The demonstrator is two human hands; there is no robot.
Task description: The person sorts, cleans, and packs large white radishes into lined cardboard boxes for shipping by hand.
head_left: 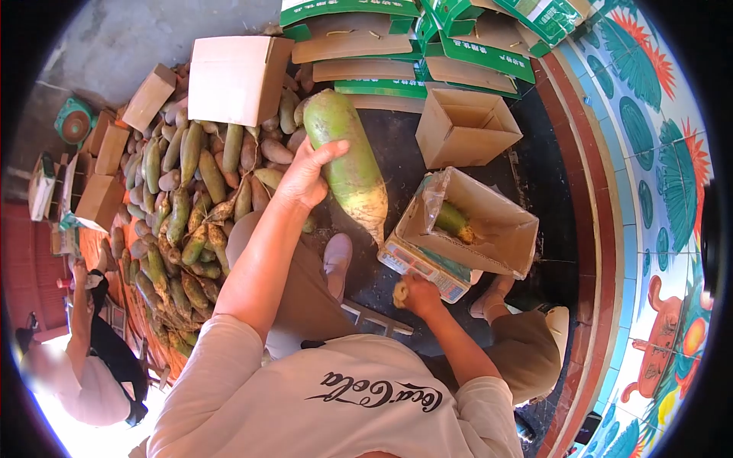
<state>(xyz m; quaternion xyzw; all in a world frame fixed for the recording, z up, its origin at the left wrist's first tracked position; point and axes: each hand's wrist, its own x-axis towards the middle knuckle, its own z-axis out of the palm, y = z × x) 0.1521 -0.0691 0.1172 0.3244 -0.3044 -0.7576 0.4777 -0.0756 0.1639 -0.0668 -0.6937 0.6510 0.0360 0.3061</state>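
Note:
My left hand (pixel 311 174) is closed round a large green radish (pixel 347 145) with a pale, tapering root end that points down toward the scale. Low in front of me, my right hand (pixel 422 295) has its fingers curled on a small yellowish-tan piece (pixel 400 294) whose kind I cannot make out. Just beyond that hand is a scale (pixel 437 276) with a panel on its front. An open cardboard box (pixel 500 256) rests on the scale, and one green radish (pixel 455 221) lies inside it.
A big heap of radishes (pixel 179 206) covers the floor at left, with a carton (pixel 229 80) on top. Another open box (pixel 467 130) stands behind the scale. Flattened green cartons (pixel 366 46) are stacked at the back. Another person (pixel 92 382) sits at far left.

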